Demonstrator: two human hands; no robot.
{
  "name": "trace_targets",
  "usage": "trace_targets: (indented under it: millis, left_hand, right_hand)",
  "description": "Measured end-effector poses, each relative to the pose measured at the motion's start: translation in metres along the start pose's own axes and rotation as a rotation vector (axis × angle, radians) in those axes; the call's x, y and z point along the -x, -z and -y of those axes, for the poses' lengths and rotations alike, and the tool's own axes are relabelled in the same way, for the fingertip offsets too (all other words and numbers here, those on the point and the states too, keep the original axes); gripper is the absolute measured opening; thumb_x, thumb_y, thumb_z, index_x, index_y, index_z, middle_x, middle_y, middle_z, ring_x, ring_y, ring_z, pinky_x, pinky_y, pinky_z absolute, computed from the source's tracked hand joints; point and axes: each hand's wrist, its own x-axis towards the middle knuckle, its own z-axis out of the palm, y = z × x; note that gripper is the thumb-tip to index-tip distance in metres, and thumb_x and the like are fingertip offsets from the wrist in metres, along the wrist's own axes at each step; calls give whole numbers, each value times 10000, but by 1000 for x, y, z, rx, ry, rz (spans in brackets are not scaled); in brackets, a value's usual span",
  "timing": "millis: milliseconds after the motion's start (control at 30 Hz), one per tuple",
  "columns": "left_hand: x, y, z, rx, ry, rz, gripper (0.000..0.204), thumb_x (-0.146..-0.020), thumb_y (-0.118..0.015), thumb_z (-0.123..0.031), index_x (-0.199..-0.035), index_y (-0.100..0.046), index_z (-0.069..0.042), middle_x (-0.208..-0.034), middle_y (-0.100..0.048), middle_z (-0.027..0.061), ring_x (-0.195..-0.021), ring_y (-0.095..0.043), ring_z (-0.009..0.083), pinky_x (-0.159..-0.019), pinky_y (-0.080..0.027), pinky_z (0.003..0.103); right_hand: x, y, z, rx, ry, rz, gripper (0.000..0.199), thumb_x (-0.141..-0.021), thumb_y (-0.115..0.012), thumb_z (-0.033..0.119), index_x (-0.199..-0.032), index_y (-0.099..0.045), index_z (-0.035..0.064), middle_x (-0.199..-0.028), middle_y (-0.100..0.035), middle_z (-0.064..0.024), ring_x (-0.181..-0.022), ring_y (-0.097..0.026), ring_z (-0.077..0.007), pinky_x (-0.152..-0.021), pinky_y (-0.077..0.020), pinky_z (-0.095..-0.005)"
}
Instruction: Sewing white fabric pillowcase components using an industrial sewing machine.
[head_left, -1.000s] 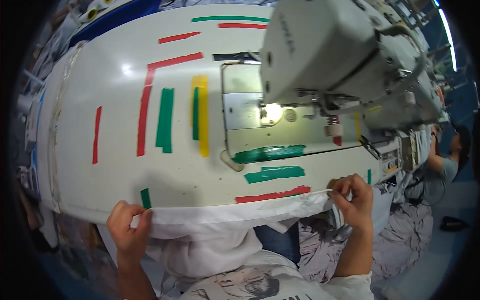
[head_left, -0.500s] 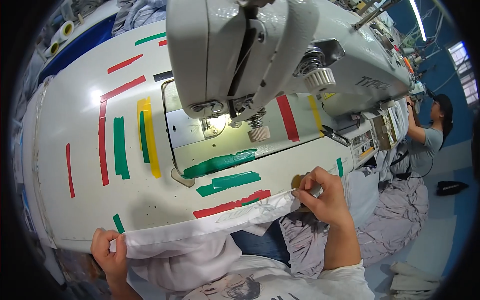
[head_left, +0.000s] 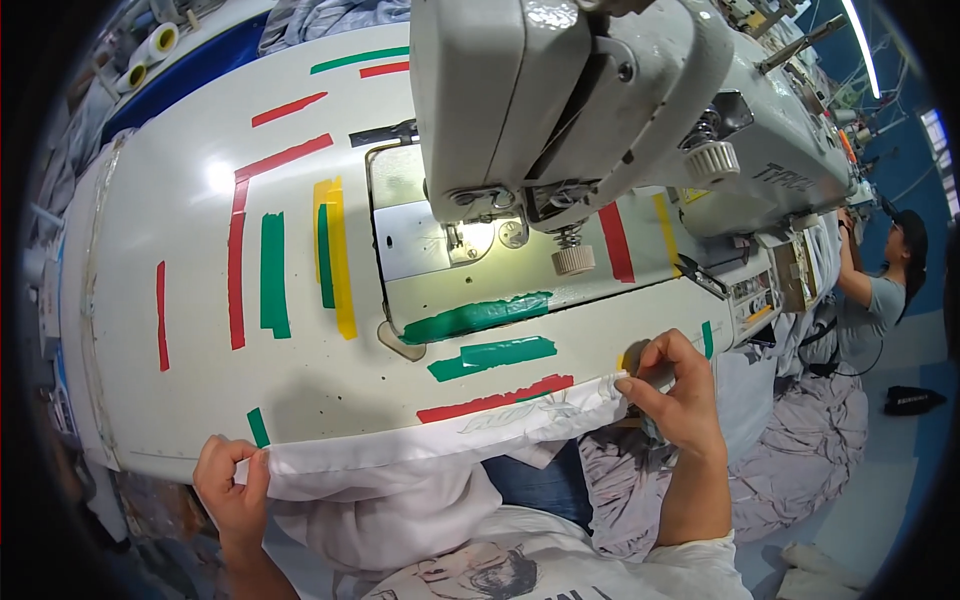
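Note:
A strip of white fabric (head_left: 440,442) with a faint leaf print is stretched along the near edge of the sewing table, its folded edge lying on the tabletop. My left hand (head_left: 232,490) pinches its left end between thumb and finger, beside a short green tape mark. At the other end my right hand (head_left: 675,392) pinches the edge, near a bit of yellow tape. The rest of the cloth hangs in loose folds over my lap. Beyond the strip stands a white sewing machine (head_left: 480,110), its lamp lighting the needle plate (head_left: 425,240); no fabric lies under the needle.
Red, green and yellow tape strips (head_left: 275,275) mark the white tabletop (head_left: 200,200). Black snips (head_left: 703,275) lie by a small parts tray (head_left: 752,300) at right. Crumpled pale fabric (head_left: 790,440) is heaped beside the table. Another person (head_left: 885,290) works at far right.
The whole view has shifted, so the machine and table sit further right in it. Both hands keep their pinch on the fabric strip, which stays along the table edge.

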Motion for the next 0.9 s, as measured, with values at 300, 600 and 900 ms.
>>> trace_targets:
  millis: [300,600,900]
  left_hand:
    - [-5,3,2,-22,-7,-21,101,-724,-636,16,-718,-536,-2,-667,-466,92,-615,-460,217,-580,-362,309]
    - [-10,9,9,-43,-127,-18,128,-728,-740,-87,-730,-615,-61,-639,-554,68,-509,-527,238,-456,-403,332]
    - [-19,21,4,36,-34,160,155,-727,-760,-97,-726,-617,-39,-652,-568,75,-530,-523,204,-476,-393,305]
  right_hand:
    - [2,0,-8,-3,25,30,326,-660,-767,53,-800,-474,68,-749,-478,25,-697,-428,-84,-641,-374,-227]
    - [1,-8,-2,-131,27,42,354,-697,-747,98,-828,-418,84,-752,-414,14,-693,-394,-93,-649,-339,-228]
    - [2,-6,-10,-96,10,-11,361,-657,-736,98,-818,-413,75,-748,-415,10,-691,-380,-95,-653,-326,-228]
